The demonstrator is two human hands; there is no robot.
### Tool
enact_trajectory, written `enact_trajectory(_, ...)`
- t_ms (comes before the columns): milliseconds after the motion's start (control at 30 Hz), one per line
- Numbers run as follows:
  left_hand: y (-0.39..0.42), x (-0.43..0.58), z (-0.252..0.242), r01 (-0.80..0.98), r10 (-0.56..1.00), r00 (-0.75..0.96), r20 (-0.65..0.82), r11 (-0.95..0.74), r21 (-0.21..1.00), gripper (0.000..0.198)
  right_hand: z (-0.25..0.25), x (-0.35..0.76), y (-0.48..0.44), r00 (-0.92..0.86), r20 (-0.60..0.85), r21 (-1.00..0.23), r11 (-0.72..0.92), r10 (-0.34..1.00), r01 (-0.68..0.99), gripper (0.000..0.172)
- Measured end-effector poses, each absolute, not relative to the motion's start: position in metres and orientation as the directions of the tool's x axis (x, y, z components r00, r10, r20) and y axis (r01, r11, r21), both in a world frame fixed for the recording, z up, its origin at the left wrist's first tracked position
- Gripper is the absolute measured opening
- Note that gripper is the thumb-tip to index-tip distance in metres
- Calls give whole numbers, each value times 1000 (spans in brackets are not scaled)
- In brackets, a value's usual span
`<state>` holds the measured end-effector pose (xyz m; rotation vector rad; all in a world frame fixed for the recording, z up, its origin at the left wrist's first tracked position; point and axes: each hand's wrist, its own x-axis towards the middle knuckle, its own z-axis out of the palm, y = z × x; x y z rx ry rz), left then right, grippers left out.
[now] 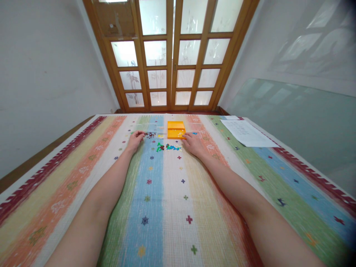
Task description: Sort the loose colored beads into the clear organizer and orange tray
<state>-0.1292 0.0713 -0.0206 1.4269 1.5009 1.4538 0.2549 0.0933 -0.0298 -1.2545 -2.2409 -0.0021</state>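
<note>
1. Reaching forward in the head view, left hand [135, 141] at the left end of a clear container [156, 135] of dark red pieces [150, 135]; cannot tell whether gripping or loose.
2. Placing right hand [191, 143] at the right side of the open yellow box [175, 126], pale pieces [180, 135] inside; again cannot tell whether gripping.
3. Showing green pieces [159, 147] and blue pieces [174, 148] between both hands, loose on the striped tablecloth [150, 230], nearer than the box.

Free tablecloth [172, 207] lane, forearms [107, 191] either side
</note>
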Motion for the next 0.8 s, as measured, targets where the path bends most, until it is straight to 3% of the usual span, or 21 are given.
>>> enact_trajectory(133,79,-147,-23,261,846,-439,303,-202,944,27,-29,255,92,-402,479,-256,562,781,786,34)
enact_trajectory(267,83,-171,-24,375,731,-561,389,-194,906,26,-30,255,92,-400,478,-252,559,782,790,35)
enact_trajectory(433,79,-191,-24,510,661,-588,466,-144,848,27,-31,255,94,-409,476,-258,568,779,782,35)
enact_trajectory(800,70,-196,-24,552,613,-663,430,11,834,19,-32,256,93,-402,481,-265,566,779,780,35)
